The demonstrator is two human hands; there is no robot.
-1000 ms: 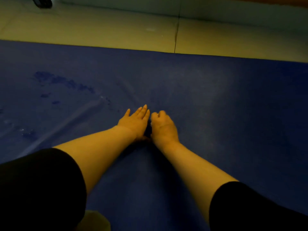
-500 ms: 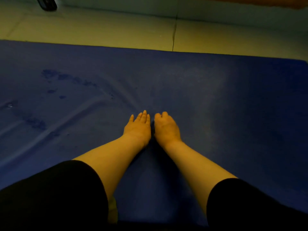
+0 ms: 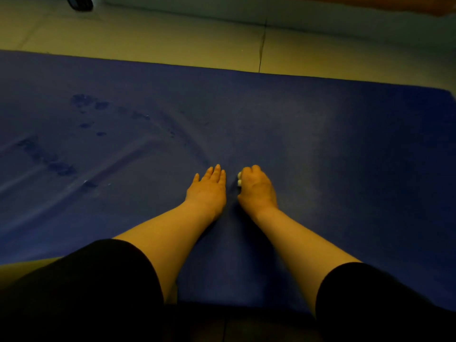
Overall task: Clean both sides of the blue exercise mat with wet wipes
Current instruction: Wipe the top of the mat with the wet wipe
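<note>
Both hands rest side by side on the blue exercise mat: the left hand flat with straight fingers, the right hand curled around a small white wet wipe. Since 1 second ago they have drawn nearer the body, suggesting a wiping stroke on this side. Darker damp patches lie farther left; pale floor tiles beyond.

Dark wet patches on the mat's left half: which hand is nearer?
Left. The left hand rests flat on the blue mat, on the side toward the wet patches. The right hand, curled round a white wipe, is farther right.
</note>
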